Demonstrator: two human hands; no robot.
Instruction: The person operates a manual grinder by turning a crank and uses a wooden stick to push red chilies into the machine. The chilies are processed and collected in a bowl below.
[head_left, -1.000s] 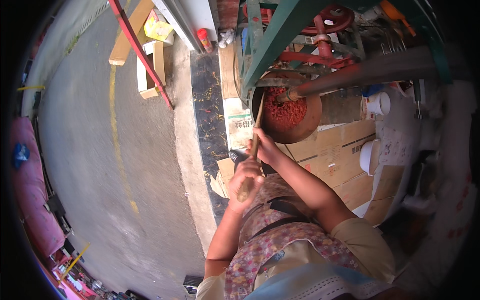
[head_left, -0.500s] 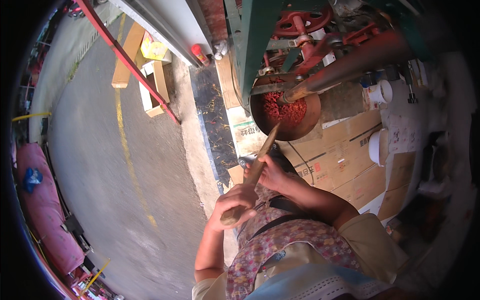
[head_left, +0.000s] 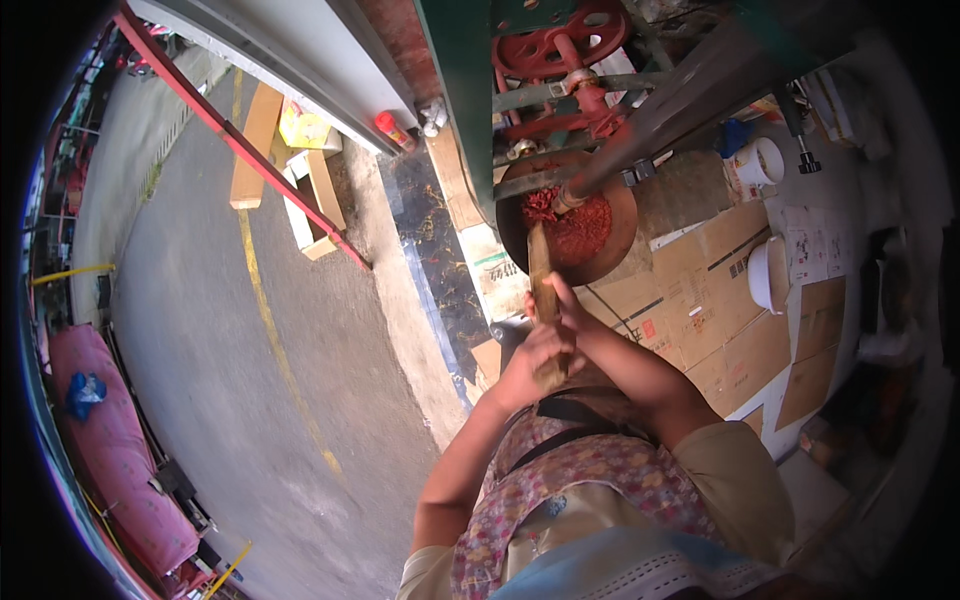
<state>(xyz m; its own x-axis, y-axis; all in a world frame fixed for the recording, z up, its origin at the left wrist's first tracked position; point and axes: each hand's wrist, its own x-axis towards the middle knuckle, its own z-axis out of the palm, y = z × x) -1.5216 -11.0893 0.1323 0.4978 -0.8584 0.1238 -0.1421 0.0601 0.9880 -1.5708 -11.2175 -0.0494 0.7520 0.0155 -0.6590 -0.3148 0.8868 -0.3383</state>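
The person's left hand (head_left: 543, 352) is wrapped round the thick lower end of a wooden stick (head_left: 540, 250), its fingers curled closed with the butt poking out just below them. The right hand (head_left: 562, 303) has hold of the same stick a little higher up, its fingers bent about the shaft, near the left ones. Ahead of both sets of fingers, the stick's far end reaches over the near side of a round brown bowl (head_left: 622, 240), which holds crushed red pieces (head_left: 585, 232); whether the tip touches them is hard to say from this angle. Beyond the fingers, a heavy dark pole (head_left: 640, 140) slants down from the right, its paler end among the red pieces. Farther ahead stands a red wheel (head_left: 520, 62), with a green post (head_left: 457, 110) to its left. To the right of the fingers lie flattened cardboard sheets (head_left: 690, 310), with a white tub (head_left: 762, 278) beyond them. Well off to the left, an open carton (head_left: 325, 195) sits on the pavement (head_left: 330, 340).
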